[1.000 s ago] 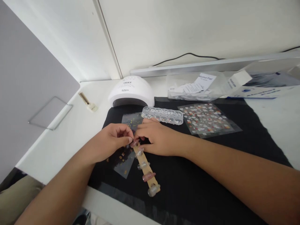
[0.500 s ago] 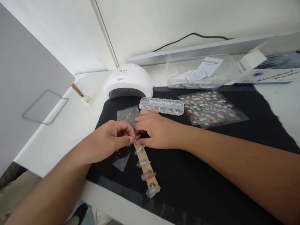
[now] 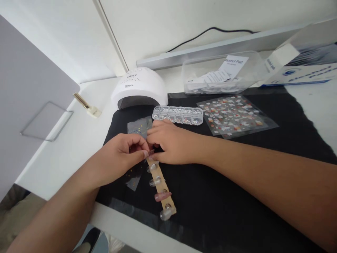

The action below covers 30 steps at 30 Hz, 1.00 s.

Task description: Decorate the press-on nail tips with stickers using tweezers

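My left hand is closed, thumb and forefinger pinched on a small pink false nail at the far end of a wooden strip. From the other side, my right hand has its thumb and curled fingers closed on the same nail, hiding much of it. Nearer me along the strip sit clear false nails and another pink false nail, each lying crosswise. A transparent sticker sheet with tiny gold and blue marks lies partly under my hands.
Behind my hands are a white nail lamp, a compartment case of rhinestones and a larger sticker sheet. A clear bin of alcohol pads stands beside a box. A polish bottle lies left; black cloth covers the table.
The whole view has shifted slightly, with objects sitting a little further left and mostly higher. Both hands keep nearly the same pinch at the strip's far end.
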Motion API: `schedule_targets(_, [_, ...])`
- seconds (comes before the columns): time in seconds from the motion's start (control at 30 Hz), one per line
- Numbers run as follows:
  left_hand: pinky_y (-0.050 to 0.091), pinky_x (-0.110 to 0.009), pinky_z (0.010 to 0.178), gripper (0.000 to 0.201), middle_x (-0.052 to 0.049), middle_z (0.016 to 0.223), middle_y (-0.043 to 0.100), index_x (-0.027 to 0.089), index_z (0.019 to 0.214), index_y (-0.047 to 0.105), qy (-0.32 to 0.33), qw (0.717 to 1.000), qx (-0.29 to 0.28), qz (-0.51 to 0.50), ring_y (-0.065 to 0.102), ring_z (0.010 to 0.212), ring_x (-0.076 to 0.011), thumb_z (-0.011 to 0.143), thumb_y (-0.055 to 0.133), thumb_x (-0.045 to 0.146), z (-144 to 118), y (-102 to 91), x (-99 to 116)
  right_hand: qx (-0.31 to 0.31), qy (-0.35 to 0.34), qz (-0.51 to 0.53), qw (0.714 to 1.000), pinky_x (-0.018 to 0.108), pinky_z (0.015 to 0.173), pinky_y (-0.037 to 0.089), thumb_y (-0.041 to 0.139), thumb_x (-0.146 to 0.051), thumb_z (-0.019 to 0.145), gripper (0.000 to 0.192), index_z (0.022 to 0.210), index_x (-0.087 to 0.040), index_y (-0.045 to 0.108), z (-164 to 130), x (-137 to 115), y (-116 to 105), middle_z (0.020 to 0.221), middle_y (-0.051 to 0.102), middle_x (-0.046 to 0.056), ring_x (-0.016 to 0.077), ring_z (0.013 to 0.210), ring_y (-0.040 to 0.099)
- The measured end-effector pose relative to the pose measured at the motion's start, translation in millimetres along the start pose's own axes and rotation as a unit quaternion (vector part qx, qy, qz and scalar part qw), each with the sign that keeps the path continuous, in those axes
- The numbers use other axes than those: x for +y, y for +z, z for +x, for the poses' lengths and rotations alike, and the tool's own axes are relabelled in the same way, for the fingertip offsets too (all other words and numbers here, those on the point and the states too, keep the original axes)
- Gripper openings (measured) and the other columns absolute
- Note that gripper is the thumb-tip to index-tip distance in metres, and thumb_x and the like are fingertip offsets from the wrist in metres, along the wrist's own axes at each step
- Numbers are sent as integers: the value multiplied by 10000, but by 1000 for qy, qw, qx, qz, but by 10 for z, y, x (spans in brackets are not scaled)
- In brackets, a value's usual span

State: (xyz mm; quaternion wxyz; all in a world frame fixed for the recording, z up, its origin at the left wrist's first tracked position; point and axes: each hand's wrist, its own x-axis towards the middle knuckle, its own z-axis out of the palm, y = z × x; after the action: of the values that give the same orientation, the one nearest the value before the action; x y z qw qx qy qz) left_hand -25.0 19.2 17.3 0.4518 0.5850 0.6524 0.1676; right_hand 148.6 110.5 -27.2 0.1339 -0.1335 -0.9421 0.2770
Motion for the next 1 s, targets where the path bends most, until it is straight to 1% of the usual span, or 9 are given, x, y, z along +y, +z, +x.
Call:
schedule_targets(0.17, [305, -218, 487, 161, 29, 662, 579, 202, 769, 665, 8, 1000, 4, 7, 417, 528, -99, 822, 620, 347, -14, -7, 33, -3, 1, 2, 1000, 386, 850, 332, 809, -221, 828, 195, 712, -172, 661, 6, 0, -10, 740, 666, 28, 234, 875, 520])
schedule_targets(0.3, [293, -217, 470, 148, 31, 625, 565, 199, 744, 664, 17, 1000, 13, 12, 407, 507, -97, 809, 625, 327, -6, -8, 40, 0, 1, 5, 1000, 383, 835, 324, 794, -202, 831, 210, 686, -178, 644, 7, 11, -1, 722, 664, 28, 236, 875, 522])
schedule_targets(0.5, [329, -216, 488, 152, 8, 719, 642, 204, 798, 691, 6, 1000, 14, 18, 465, 553, -106, 832, 634, 340, -2, -8, 3, 1, 0, 8, 1000, 386, 838, 325, 789, -205, 836, 213, 687, -177, 640, 2, 13, 5, 715, 657, 30, 228, 859, 504])
schedule_targets(0.7, [318, -217, 484, 151, 29, 666, 592, 210, 775, 669, 3, 1000, 13, 18, 445, 525, -99, 828, 624, 344, 2, 2, 12, -5, 7, 5, 1000, 383, 837, 323, 794, -209, 837, 216, 684, -172, 646, 14, -7, -3, 713, 650, 30, 223, 850, 494])
schedule_targets(0.87, [306, -223, 489, 150, 27, 693, 599, 216, 791, 667, -1, 1000, 7, 29, 432, 537, -97, 845, 610, 344, -1, -1, 10, -13, 12, 3, 1000, 387, 843, 329, 796, -213, 841, 201, 699, -165, 661, 21, -16, -9, 730, 667, 39, 231, 867, 506])
schedule_targets(1.0, [286, -230, 479, 168, 28, 674, 586, 217, 791, 669, -11, 999, 8, 32, 408, 525, -99, 839, 603, 364, 4, 1, 9, -12, 9, 0, 1000, 385, 849, 330, 790, -210, 849, 191, 708, -169, 668, 11, -12, -9, 740, 676, 35, 232, 876, 515])
